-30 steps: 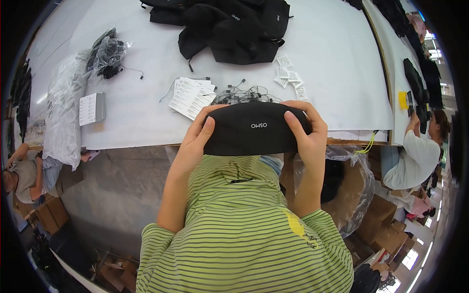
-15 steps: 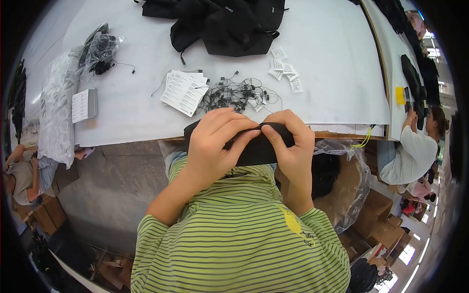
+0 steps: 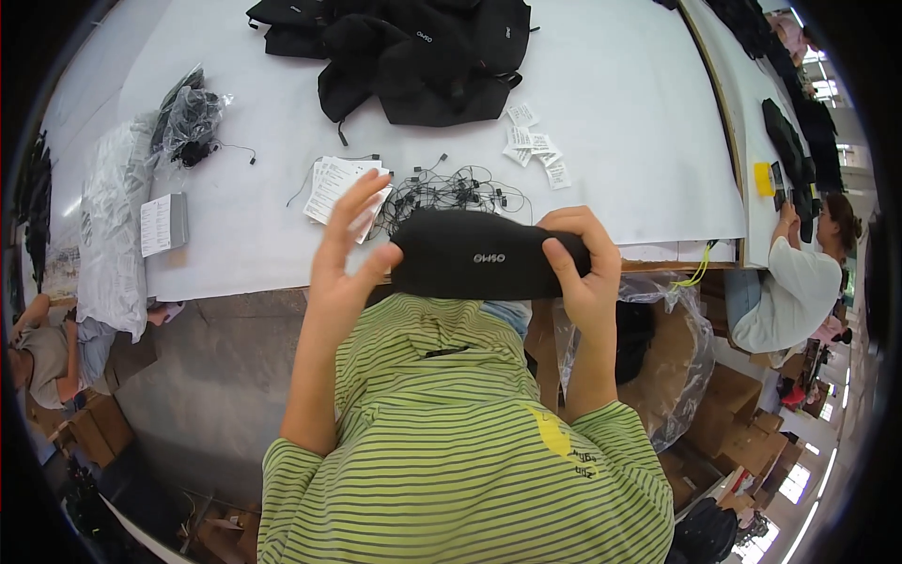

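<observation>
White counter [image 3: 601, 141] ahead of you, one black pouch in hand, its finishing apparently only part done.

Your right hand [image 3: 583, 268] is clamped on the right end of the black padded pouch [image 3: 474, 256], held up between your chest and the counter edge. Your left hand [image 3: 346, 254] is spread wide, only its thumb resting against the pouch's left end. Loose black cords [image 3: 451, 191] and a stack of paper tags [image 3: 338, 186] lie just beyond it, none attached as far as you can see; a heap of black bags [image 3: 413, 47] waits farther back.
</observation>
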Motion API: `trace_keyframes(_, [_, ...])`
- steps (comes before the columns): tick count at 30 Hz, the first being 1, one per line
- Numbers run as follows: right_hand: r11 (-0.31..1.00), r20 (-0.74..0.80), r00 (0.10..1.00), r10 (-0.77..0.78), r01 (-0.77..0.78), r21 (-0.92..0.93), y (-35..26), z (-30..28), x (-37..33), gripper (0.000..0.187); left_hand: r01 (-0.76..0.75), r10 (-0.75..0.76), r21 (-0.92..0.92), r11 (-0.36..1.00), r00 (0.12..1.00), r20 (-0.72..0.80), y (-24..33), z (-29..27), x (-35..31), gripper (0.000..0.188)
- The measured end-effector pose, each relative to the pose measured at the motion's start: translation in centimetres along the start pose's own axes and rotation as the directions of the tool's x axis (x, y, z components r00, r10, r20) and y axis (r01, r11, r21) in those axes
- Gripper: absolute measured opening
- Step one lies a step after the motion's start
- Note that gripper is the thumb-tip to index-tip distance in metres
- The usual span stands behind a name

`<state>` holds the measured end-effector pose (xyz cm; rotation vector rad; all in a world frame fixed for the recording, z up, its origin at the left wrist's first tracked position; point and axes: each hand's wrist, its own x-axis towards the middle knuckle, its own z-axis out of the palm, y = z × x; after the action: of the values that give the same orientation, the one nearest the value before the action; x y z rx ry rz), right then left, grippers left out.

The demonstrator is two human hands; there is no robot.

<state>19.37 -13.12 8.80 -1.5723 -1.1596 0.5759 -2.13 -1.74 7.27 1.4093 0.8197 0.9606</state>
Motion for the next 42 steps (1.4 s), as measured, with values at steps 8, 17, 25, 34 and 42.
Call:
trace_keyframes(8, [0.951, 0.149, 0.989, 0.019, -0.064, 0.302, 1.8, 1.4, -0.1, 0.019, 0.191, -0.126, -0.156, 0.969, 0.926, 0.355, -2.5, -1.0, -0.4, 0.029])
trace_keyframes(17, [0.951, 0.162, 0.976, 0.149, -0.186, 0.246, 1.4, 1.1, 0.1, 0.024, 0.192, -0.14, -0.12, 0.974, 0.927, 0.348, -2.1, -1.3, -0.4, 0.031])
trace_keyframes(25, [0.826, 0.287, 0.887, 0.361, -0.447, 0.342, 2.0, 1.3, 0.1, 0.027, -0.261, 0.199, 0.175, 0.949, 0.931, 0.305, -0.6, -1.3, -0.7, 0.025])
trace_keyframes(34, [0.896, 0.188, 0.939, 0.287, -0.333, 0.294, 2.3, 1.7, 0.0, 0.028, -0.192, 0.204, -0.07, 0.979, 0.932, 0.299, -0.8, -0.7, -1.9, 0.036])
trace_keyframes(42, [0.872, 0.244, 0.868, 0.434, -0.472, 0.13, 2.9, 1.4, -0.5, 0.024, 0.734, -0.622, -0.04, 0.678, 0.601, 0.502, -4.3, -2.5, -2.9, 0.036])
